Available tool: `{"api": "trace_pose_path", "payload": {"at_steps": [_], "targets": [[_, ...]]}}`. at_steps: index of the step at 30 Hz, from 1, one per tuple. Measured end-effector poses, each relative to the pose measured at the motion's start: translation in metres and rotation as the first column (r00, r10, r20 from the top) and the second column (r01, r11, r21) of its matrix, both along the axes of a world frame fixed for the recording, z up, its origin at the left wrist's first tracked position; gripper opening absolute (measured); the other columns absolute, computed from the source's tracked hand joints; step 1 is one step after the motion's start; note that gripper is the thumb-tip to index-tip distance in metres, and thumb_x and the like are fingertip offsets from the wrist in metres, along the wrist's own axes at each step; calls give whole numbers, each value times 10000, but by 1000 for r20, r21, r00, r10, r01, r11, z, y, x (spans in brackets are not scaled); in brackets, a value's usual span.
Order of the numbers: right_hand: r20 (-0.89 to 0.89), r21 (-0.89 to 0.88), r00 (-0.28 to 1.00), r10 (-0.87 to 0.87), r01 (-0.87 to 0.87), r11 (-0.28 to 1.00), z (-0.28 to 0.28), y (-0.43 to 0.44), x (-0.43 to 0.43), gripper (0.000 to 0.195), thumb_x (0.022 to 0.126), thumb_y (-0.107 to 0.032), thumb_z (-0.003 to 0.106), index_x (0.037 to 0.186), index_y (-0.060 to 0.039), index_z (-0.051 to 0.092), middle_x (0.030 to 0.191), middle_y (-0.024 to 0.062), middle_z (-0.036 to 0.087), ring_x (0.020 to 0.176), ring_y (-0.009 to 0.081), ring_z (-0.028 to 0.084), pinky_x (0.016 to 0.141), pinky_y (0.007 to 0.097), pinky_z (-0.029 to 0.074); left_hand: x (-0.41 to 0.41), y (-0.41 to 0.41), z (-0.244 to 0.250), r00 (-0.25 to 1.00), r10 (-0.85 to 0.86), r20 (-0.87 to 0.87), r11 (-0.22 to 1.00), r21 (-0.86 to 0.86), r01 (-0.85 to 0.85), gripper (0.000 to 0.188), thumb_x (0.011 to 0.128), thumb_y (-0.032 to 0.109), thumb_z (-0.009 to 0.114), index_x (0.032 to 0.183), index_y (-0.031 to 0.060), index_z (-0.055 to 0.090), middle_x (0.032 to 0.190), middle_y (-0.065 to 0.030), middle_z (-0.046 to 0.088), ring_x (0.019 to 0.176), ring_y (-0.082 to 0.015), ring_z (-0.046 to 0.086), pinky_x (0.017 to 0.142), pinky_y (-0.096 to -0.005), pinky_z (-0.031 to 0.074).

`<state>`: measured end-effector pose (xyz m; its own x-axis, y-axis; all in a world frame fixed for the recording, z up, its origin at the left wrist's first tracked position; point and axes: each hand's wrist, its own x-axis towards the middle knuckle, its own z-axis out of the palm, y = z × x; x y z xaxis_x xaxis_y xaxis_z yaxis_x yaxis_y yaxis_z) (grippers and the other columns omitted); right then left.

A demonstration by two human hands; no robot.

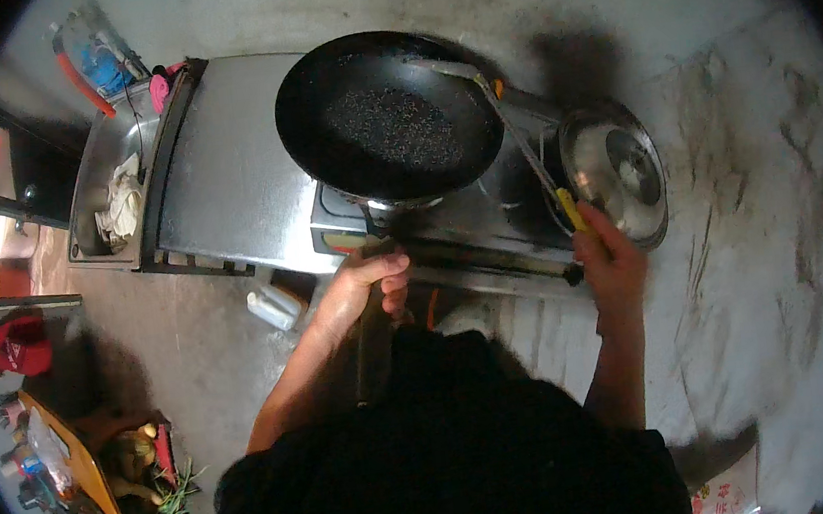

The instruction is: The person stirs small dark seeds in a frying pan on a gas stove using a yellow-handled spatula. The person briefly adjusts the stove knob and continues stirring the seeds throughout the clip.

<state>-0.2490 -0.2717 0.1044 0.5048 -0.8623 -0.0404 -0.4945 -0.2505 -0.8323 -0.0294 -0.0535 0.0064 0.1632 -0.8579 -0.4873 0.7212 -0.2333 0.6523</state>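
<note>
A black wok (341,159) is tilted above the stove (340,219), with many small pale specks across its bottom. I cannot tell whether the specks are grains or droplets. My left hand (377,275) is closed around the wok's handle (372,344), close to my body. In my right hand (610,251) is the yellow grip of a spatula (517,129) with a long metal shaft. Its flat metal blade (440,67) reaches inside the wok's far right wall. A round lid with a dark knob (635,167) lies just beyond my right hand, at the stove's right end.
Left of the wok stretches a stainless-steel counter (228,156), then a sink (88,223) holding a pale cloth (123,201). A plastic jug (277,306) stands low in front of the counter. An orange-edged table (92,471) with clutter is behind at left, near vegetables (177,500).
</note>
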Motion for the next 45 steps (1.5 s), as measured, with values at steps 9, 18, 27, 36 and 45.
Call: {"api": "trace_pose_path", "payload": {"at_steps": [9,18,27,36,45], "targets": [[-103,-224,988,118,-139,965,-9,9,-18,360,865,-75,683,1223,-78,653,982,116,717,832,154,663,763,275,509,2,-14,-21,996,45,-79,997,-66,-50,182,863,200,640,827,99,493,580,10,431,455,-116,431,443,-270,383],[-609,-465,761,224,-571,677,86,-6,6,291,806,-96,714,1097,-113,705,744,103,638,661,294,621,594,382,485,14,-27,-28,992,57,-116,992,-105,-70,232,853,202,636,725,94,475,572,-19,474,453,-148,484,457,-291,447],[-423,-462,860,286,-476,749,-50,-31,79,360,881,-207,633,1241,-207,622,727,126,606,644,323,609,578,436,480,12,-30,-43,988,33,-151,997,-57,-42,145,853,141,614,874,52,502,577,-44,507,441,-163,516,442,-284,434],[-208,-31,955,210,-221,975,-42,57,25,436,900,-113,634,1331,-120,569,1101,167,687,905,217,692,803,299,528,13,-23,-55,970,-38,-239,996,-93,16,148,888,148,625,855,52,517,626,-49,525,515,-179,548,539,-331,483],[-151,209,983,-108,138,968,-87,138,13,425,931,-108,604,1349,-55,544,1005,38,675,845,69,570,769,220,461,25,-21,-34,955,-63,-289,996,36,77,149,902,144,629,857,66,510,625,-30,486,502,-162,500,488,-321,435]]}}
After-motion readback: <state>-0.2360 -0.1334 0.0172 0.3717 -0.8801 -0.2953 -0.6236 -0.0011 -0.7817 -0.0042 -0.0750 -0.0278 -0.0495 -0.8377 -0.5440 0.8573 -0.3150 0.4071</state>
